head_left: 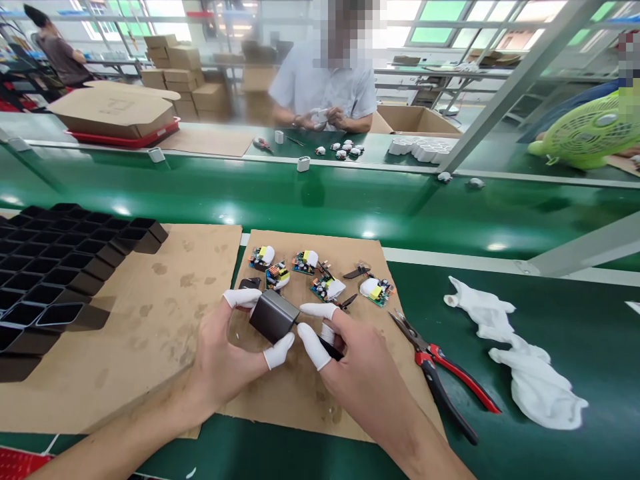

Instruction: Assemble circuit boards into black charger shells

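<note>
My left hand (pixel 225 353), with white finger cots on its fingertips, is closed around a dark grey, box-shaped plastic housing (pixel 274 317). At the housing's right end, my right hand (pixel 350 347) has thumb and forefinger pinched close together, also in white cots. A flat black piece (pixel 330 347) shows under those fingers; its full shape is hidden. Just beyond the hands lie several small circuit boards (pixel 327 287) with yellow and white parts. Another circuit board (pixel 377 291) sits farther right, near a thin black plate (pixel 357 271).
Black empty housings (pixel 65 267) stand in rows at left on cardboard (pixel 150 320). Red-and-black pliers (pixel 430 357) and white gloves (pixel 535 367) lie at right. Beyond the green conveyor belt (pixel 225 193), a co-worker (pixel 325 87) handles a white part. A green fan (pixel 585 130) stands back right.
</note>
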Demonstrator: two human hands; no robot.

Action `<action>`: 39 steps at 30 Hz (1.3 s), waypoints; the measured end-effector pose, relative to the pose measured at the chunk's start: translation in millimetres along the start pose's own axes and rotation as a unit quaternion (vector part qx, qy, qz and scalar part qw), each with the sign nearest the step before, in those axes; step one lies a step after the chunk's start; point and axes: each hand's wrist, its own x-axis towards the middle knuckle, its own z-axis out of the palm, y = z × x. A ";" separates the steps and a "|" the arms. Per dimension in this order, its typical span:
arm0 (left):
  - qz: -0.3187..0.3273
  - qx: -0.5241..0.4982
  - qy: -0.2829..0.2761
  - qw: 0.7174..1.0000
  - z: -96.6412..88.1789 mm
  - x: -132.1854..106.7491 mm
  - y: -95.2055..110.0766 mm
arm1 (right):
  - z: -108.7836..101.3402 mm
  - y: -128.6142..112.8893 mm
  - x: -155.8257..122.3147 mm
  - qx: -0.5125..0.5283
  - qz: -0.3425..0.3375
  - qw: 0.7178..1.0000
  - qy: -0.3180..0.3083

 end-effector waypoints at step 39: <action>0.134 0.047 0.076 0.987 -4.0 -3.3 -10.9 | 28.1 9.1 1.0 0.278 -0.029 0.959 -0.044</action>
